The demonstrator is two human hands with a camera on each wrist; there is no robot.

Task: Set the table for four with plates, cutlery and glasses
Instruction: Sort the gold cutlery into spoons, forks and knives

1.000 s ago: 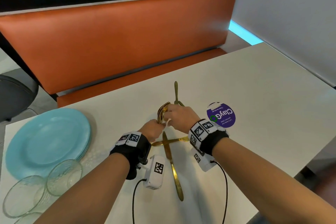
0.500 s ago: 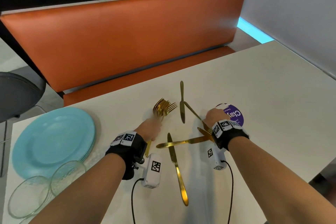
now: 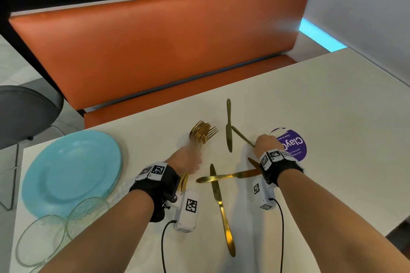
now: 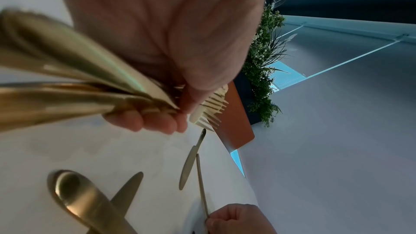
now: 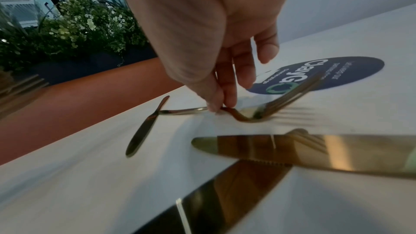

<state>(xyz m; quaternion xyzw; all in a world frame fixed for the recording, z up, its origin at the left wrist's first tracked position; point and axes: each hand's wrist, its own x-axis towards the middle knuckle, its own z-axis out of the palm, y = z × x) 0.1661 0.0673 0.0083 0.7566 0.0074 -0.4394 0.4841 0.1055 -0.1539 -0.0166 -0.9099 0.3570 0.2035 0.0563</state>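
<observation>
Hands grip cutlery bundle and fork

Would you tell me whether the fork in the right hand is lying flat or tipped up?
Tipped up: the right hand pinches the fork at its neck, tines raised above the table.

The right hand hides the held fork's tines.

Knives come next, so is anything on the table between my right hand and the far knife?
Only the fork that the right hand pinches: its handle reaches right up to that knife. Otherwise bare table.
</observation>
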